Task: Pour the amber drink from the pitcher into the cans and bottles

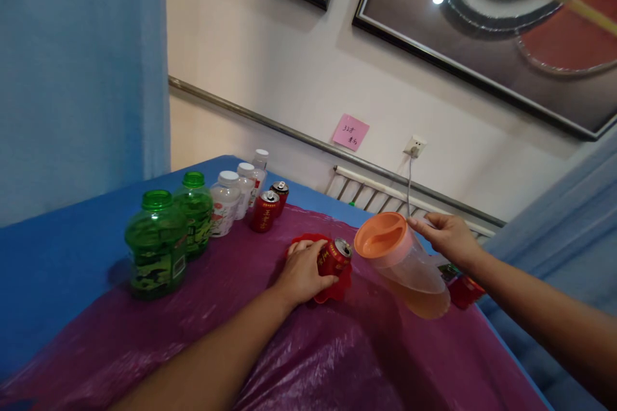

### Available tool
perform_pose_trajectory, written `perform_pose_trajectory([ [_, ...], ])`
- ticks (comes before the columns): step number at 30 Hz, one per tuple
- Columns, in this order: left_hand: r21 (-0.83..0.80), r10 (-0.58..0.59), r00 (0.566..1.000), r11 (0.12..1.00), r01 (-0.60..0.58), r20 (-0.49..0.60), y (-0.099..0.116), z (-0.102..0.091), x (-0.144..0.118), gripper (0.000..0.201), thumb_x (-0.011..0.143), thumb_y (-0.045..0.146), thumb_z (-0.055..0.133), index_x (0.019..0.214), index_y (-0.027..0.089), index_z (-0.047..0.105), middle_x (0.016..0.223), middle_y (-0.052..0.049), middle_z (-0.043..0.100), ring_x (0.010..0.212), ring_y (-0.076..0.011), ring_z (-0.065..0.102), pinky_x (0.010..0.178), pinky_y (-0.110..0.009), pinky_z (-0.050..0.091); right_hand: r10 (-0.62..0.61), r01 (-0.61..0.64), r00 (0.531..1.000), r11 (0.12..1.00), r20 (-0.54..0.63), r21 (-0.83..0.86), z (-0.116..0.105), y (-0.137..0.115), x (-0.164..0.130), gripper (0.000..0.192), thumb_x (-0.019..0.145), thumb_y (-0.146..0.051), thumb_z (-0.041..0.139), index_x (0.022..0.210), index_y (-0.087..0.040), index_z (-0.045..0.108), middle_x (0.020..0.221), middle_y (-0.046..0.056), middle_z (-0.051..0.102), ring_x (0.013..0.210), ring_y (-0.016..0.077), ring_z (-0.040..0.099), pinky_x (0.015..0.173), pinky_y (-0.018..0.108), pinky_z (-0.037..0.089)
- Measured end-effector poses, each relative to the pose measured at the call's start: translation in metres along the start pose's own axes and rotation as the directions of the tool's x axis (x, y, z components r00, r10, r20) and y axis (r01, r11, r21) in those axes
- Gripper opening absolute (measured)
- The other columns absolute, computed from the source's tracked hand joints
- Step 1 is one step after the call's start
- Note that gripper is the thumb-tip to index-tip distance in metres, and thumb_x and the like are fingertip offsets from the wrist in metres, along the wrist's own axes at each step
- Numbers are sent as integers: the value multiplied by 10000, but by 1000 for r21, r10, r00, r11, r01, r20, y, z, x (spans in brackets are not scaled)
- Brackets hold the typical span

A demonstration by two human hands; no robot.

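Note:
My left hand (pixel 304 273) is closed around a red drink can (pixel 333 258), whose opened top leans to the right. Under the can and hand lies a red, wavy-edged piece (pixel 332 290), perhaps a funnel or dish; most of it is hidden. To the right, my right hand (pixel 448 239) grips the handle of a clear pitcher (pixel 409 273) with an orange lid. The pitcher is tilted, its lid toward the can, and holds some brownish liquid. A gap separates its lid from the can; no stream of liquid shows.
Green bottles (pixel 157 247), white-capped bottles (pixel 225 202) and two upright cans (pixel 265 210) line the left side. Purple plastic sheeting (pixel 231 327) covers the blue table (pixel 96 237). Partly behind the pitcher stands a red item (pixel 464 292). A radiator (pixel 371 196) runs along the wall.

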State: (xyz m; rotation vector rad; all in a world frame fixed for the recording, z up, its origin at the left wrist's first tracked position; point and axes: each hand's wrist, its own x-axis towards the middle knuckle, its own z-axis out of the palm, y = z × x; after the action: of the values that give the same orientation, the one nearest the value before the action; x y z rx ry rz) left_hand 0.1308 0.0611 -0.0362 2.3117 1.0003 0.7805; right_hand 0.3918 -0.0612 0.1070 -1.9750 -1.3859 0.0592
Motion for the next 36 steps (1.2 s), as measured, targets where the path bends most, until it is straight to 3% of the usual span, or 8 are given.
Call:
perform_pose_trajectory([
  [15,-10,18,1000,1000,-18,-19,-1,1,0,766,636,394,849,1333,203,596,1304,-123,652,1230,-337,555,1094,-467,378,-19,19,1000,999,1,44,4,5,0,614,742,-747,654,534,-244,370,514,-69,266,453,97,302,422,254,233],
  [22,-19,-15,1000,1000,15,-9,-3,2,0,778,635,394,853,1343,204,592,1304,-128,654,1237,-337,561,1097,-469,384,18,-8,999,982,-51,191,16,19,-1,613,720,-713,699,508,-232,384,477,-70,293,463,87,265,420,243,213],
  [27,-28,-34,999,999,33,-26,-3,1,2,779,631,376,859,1340,191,596,1298,-138,659,1238,-338,568,1101,-471,386,151,-65,979,871,-139,487,33,46,1,573,713,-652,747,502,-218,438,458,-67,356,439,84,308,409,234,253],
  [36,-124,-15,993,992,0,-121,-16,8,11,677,655,358,841,1276,219,609,1221,-105,712,1129,-315,647,1015,-452,474,337,-20,902,658,-270,753,74,94,-8,550,710,-645,728,561,-240,387,463,-105,303,407,73,265,392,231,253],
])
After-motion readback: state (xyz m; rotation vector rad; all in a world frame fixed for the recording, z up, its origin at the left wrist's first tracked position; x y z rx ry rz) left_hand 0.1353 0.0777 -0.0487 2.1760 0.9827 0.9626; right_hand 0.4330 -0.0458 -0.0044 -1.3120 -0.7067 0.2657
